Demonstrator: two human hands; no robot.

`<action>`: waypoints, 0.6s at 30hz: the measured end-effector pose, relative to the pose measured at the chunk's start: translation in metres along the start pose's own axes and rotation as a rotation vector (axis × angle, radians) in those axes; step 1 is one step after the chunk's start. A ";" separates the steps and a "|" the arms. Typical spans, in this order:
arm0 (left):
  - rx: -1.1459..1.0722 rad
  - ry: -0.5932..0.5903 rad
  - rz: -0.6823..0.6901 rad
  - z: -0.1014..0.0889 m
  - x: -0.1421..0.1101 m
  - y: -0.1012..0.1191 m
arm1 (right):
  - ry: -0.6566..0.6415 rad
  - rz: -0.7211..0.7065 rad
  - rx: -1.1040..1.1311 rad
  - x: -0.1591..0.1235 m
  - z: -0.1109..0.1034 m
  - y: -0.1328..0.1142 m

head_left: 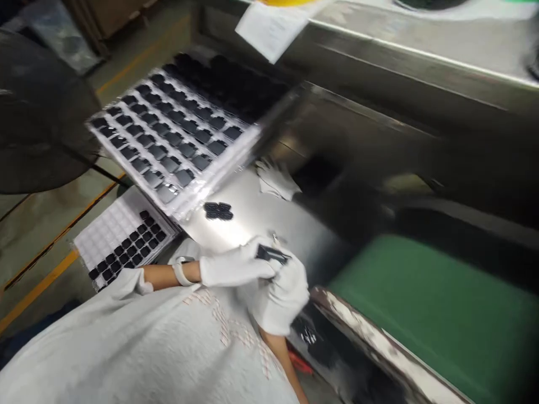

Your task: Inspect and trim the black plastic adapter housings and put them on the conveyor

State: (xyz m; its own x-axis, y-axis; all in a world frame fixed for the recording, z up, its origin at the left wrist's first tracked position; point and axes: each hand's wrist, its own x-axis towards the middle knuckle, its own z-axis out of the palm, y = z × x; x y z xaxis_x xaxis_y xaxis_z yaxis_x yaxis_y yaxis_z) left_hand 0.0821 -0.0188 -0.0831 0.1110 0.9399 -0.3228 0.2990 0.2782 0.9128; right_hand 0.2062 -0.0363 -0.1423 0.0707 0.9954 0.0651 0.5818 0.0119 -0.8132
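Note:
Both my hands wear white gloves and meet low over the metal worktop [248,224]. Between them is a small black rectangular part [272,255], glossy along one edge. My left hand [242,264] comes in from the left, its fingers closed on the part's near side. Curled under and around the other end is my right hand [288,289], also gripping it. Several small dark ribbed pieces [218,211] lie grouped on the worktop beyond my left hand. Some of my fingertips are blurred or hidden by the part.
A large clear-wrapped tray [181,210] of black parts stands at upper left; a smaller white tray [109,224] with black pieces sits below it. Another white glove [275,178] rests on the worktop. A green belt [429,314] with a worn edge rail [370,331] runs at right.

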 end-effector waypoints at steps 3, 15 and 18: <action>-0.099 -0.181 -0.020 -0.008 -0.003 -0.008 | 0.088 0.036 0.130 0.001 0.001 -0.018; -0.004 -0.377 0.033 -0.022 -0.012 -0.004 | 0.085 0.163 0.485 -0.001 -0.011 -0.043; 0.039 -0.370 0.034 -0.022 -0.014 -0.003 | 0.079 0.172 0.492 -0.003 -0.012 -0.043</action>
State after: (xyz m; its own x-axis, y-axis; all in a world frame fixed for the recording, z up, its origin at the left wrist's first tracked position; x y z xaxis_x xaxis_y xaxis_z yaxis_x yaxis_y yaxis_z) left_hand 0.0591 -0.0286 -0.0762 0.4545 0.8114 -0.3674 0.3243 0.2334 0.9167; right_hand 0.1908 -0.0412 -0.1005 0.2039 0.9768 -0.0649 0.1089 -0.0885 -0.9901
